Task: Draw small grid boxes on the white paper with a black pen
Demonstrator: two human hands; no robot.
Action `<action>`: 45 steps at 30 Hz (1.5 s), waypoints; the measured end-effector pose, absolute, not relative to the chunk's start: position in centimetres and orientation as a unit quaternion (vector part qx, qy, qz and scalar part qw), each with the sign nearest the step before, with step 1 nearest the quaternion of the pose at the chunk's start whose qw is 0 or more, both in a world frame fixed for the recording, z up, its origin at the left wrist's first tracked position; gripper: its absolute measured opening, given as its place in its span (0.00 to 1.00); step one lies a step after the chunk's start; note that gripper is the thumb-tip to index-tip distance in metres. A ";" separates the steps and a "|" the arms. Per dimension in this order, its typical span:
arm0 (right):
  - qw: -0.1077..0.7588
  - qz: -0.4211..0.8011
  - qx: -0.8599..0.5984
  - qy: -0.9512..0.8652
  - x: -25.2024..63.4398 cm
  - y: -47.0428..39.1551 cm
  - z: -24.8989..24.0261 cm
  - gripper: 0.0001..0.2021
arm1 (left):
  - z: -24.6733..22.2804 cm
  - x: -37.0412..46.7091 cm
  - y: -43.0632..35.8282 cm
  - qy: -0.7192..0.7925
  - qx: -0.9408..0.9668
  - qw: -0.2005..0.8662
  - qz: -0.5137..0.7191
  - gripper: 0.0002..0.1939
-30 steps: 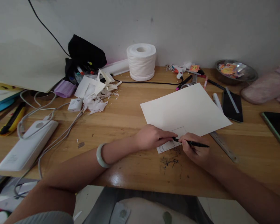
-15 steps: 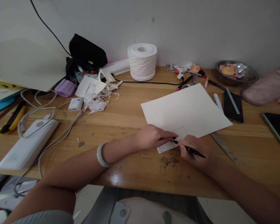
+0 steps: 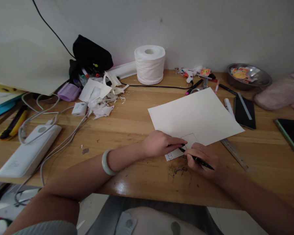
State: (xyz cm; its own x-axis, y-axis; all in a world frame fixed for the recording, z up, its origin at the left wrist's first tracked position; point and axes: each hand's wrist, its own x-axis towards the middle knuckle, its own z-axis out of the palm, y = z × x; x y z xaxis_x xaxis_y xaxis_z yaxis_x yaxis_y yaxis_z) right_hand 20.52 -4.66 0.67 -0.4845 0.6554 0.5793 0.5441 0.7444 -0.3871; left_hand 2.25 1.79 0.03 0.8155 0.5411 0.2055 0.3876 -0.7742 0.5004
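Note:
A white sheet of paper [image 3: 193,112] lies at an angle on the wooden table, with thin drawn lines and small looped shapes along its near corner. My right hand [image 3: 202,160] is closed around a black pen [image 3: 204,162], its tip on the paper near the drawn lines. My left hand [image 3: 159,143] rests on the paper's near edge, fingers pressed together and pointing at the pen tip. A small dark thing shows at the left fingertips; I cannot make out what it is. The left palm is hidden.
A metal ruler [image 3: 235,155] lies partly under the paper's right side. Behind stand a white paper roll [image 3: 150,67] and a steel bowl [image 3: 262,78]. Paper scraps [image 3: 100,98], a power bank [image 3: 30,150] with cables and a yellow cutter [image 3: 13,125] are left; a phone [image 3: 291,133] is right.
My right hand and the pen have shifted slightly left, the tip sliding a little along the paper. My left hand and the sheet have stayed put.

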 end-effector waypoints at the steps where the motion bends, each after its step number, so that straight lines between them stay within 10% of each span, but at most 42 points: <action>1: 0.368 0.073 -0.346 -0.860 20.5 -4.7 0.7 0.09 | 0.0 2.3 1.8 0.252 0.926 0.223 0.171 0.14; 15: 0.266 -0.062 -0.289 -0.918 20.2 -4.9 -0.5 0.05 | -0.2 2.3 1.8 0.249 0.926 0.216 0.181 0.13; 45: 0.357 0.008 -0.251 -0.900 20.6 -5.4 1.2 0.09 | -0.2 2.1 1.8 0.220 0.920 0.248 0.208 0.13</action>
